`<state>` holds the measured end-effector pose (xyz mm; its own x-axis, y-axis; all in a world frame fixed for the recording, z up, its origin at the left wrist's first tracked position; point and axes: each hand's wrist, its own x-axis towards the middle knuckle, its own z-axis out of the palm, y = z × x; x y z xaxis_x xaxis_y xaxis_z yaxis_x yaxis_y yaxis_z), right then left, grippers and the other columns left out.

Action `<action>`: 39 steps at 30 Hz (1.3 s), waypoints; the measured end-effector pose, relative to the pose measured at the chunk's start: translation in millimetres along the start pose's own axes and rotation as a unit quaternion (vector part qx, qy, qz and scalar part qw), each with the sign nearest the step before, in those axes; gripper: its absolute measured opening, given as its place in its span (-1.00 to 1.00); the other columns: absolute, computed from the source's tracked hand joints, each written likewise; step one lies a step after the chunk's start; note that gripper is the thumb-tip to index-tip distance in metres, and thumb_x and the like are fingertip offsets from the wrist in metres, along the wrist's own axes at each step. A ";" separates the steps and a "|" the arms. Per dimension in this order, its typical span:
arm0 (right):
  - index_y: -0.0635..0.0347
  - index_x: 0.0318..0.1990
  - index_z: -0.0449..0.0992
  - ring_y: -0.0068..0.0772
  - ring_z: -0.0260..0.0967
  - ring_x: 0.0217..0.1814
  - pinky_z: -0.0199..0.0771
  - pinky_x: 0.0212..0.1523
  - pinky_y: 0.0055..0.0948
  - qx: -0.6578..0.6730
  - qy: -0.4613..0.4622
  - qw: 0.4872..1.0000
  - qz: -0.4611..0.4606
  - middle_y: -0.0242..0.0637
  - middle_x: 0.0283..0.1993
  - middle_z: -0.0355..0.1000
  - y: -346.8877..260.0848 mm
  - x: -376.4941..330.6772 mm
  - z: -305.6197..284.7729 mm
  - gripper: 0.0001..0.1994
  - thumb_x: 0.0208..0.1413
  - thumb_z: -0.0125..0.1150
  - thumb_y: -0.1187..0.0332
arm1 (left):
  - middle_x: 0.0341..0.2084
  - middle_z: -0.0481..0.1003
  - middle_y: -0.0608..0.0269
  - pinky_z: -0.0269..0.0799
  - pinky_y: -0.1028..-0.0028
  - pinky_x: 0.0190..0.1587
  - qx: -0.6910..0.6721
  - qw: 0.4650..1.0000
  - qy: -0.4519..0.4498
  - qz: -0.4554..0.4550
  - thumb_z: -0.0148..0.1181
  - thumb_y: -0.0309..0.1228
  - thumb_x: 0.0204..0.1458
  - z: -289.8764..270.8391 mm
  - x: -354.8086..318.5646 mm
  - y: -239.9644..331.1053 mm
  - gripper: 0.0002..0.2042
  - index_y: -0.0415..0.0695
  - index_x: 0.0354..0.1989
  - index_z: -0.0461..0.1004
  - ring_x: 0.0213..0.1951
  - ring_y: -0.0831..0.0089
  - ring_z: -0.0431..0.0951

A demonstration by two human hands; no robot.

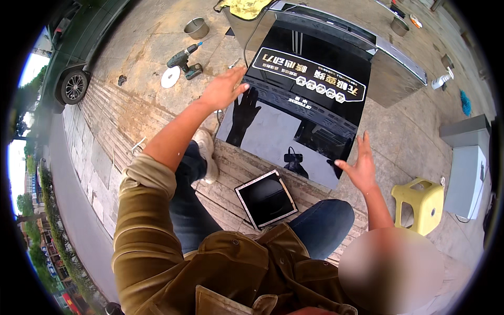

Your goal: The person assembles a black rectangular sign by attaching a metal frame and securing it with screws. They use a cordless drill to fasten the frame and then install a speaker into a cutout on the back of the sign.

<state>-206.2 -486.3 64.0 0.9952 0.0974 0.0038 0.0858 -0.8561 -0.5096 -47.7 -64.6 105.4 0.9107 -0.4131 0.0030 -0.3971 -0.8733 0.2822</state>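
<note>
A range hood with a glossy black glass panel [268,126] lies in front of me, a printed sticker [310,73] across its upper part. My left hand [224,88] is at the panel's left edge, fingers stretched out and thumb apart. Beside the lower right edge is my right hand [359,164], with its fingers spread. Neither hand is wrapped round anything; whether they touch the glass I cannot tell. The glass mirrors my left hand. Between my knees a dark square panel with a pale frame [266,199] rests at a tilt.
On the paving at the left are a cordless drill [184,60], a white disc [170,77] and a metal bowl [196,29]. A yellow stool [418,205] and a grey box [464,181] stand right. Farther back are a spray bottle [442,79] and a blue brush [465,102]. A blurred patch covers the lower right.
</note>
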 end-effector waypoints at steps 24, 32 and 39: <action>0.46 0.28 0.06 -0.19 0.21 0.25 0.18 0.24 -0.33 0.194 0.171 0.946 0.197 0.08 0.21 0.25 7.5 87.6 69.7 -0.23 0.01 0.33 0.27 | 0.33 0.01 -0.05 0.12 0.31 0.28 -0.125 0.982 0.113 -0.087 -0.05 -0.04 0.17 103.8 253.1 -60.2 -0.31 -0.30 0.31 0.02 0.32 0.13 0.09; 0.58 0.24 0.06 0.11 0.09 0.34 0.14 0.30 -0.24 -0.014 0.190 0.971 0.143 0.33 0.26 0.11 15.4 136.6 30.6 -0.14 -0.06 0.34 0.11 | 0.38 -0.06 0.15 -0.16 -0.14 0.30 -0.026 0.992 0.117 -0.040 0.12 -0.14 0.08 80.3 133.3 25.8 -0.39 -0.09 0.29 0.17 0.40 0.20 -0.11; 0.37 0.27 0.14 -0.09 -0.05 0.44 0.03 0.37 -0.23 -0.213 0.169 0.961 -0.043 0.02 0.37 0.04 -12.0 295.9 -14.5 -0.25 0.06 0.19 0.01 | 0.25 0.24 0.18 -0.27 -0.13 0.29 -0.164 0.981 0.107 0.009 0.04 -0.27 0.11 96.7 -61.5 126.1 -0.59 -0.10 0.14 0.38 0.33 0.12 0.10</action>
<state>88.0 -454.5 83.7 0.9354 0.0685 0.3469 0.1086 -0.9893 -0.0974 -164.8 -174.3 48.0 0.9212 -0.3327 0.2016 -0.3864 -0.7221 0.5738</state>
